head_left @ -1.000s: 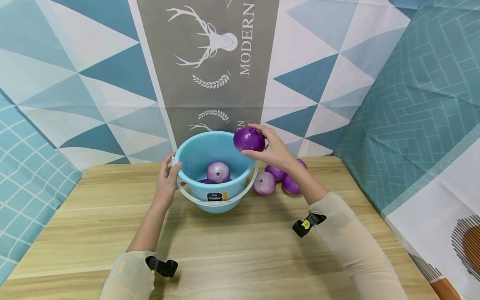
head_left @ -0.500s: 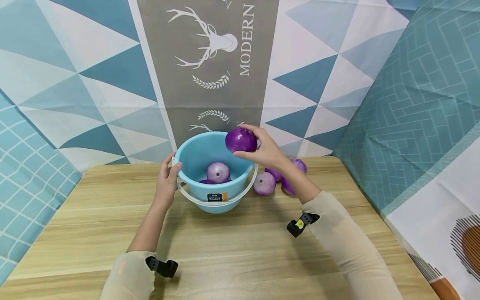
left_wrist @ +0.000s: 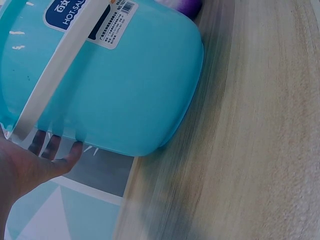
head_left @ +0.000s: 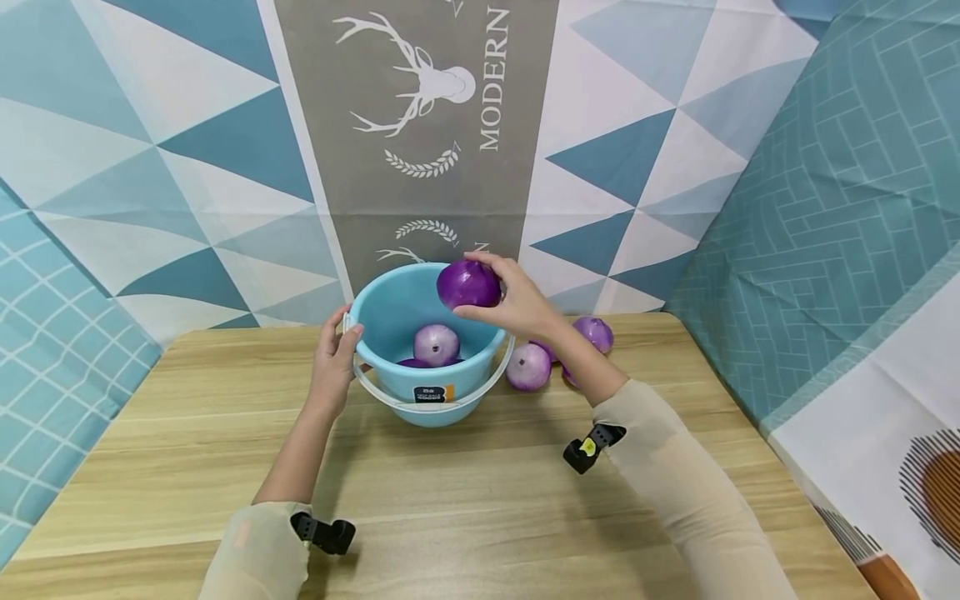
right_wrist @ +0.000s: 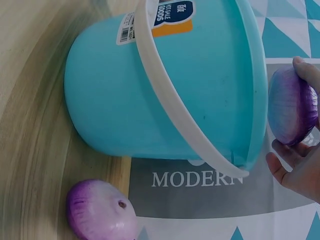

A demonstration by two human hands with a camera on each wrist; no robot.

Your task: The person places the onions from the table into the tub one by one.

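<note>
A light blue bucket (head_left: pixel 393 304) stands on the table, its white handle (head_left: pixel 431 407) lowered across the front. My left hand (head_left: pixel 333 362) grips its left rim, thumb over the edge and fingers along the outside wall, as the left wrist view also shows. Between thumb and fingers, my right hand (head_left: pixel 525 304) holds a shiny purple onion (head_left: pixel 467 283) above the bucket's right rim. In the right wrist view this held onion (right_wrist: pixel 290 107) is just beyond the rim. Inside the bucket, a pale onion (head_left: pixel 437 345) lies on top of darker purple ones (head_left: pixel 412 363).
Right of the bucket, several more onions rest on the wooden table (head_left: pixel 480 500): a pale one (head_left: pixel 528 367), a purple one (head_left: pixel 594 332) and others partly behind my right forearm. A patterned cloth backdrop (head_left: pixel 420 192) rises at the table's far edge.
My right hand has carried the onion leftward, from the bucket's right edge to over its opening. My left hand and the bucket have stayed in place.
</note>
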